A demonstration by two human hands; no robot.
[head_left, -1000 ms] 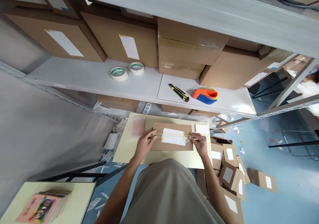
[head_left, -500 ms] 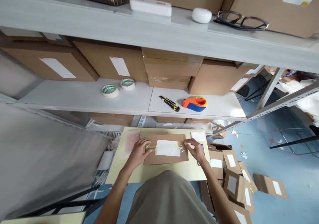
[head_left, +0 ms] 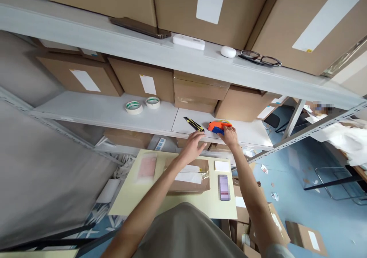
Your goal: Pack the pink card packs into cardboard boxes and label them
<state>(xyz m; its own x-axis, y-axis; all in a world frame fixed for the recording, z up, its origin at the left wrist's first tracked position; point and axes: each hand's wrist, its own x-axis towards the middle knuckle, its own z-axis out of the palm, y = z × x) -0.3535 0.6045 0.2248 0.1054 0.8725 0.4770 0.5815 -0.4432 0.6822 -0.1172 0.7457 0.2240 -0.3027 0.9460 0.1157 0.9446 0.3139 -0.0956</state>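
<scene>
My right hand (head_left: 229,135) is closed on the near end of an orange and blue tape dispenser (head_left: 216,126), which is on the middle shelf. Just left of it lies a black and yellow utility knife (head_left: 194,124). My left hand (head_left: 192,148) is over the far edge of the table, its thumb apart from its fingers, holding nothing. Its fingertips are close to the knife's near end; whether they touch it I cannot tell. Below my left forearm a flat cardboard box (head_left: 187,187) with a white label and clear tape lies on the table, partly hidden.
Two tape rolls (head_left: 133,107) sit on the middle shelf (head_left: 109,116), with cardboard boxes behind. Glasses (head_left: 260,58) and a white case (head_left: 228,52) lie on the upper shelf. The pale yellow table (head_left: 129,197) also bears a phone (head_left: 224,187). Labelled boxes (head_left: 305,237) litter the floor at right.
Both hands have left the box on the table and moved forward to the middle shelf. My right hand has taken hold of the tape dispenser. The camera view has shifted too.
</scene>
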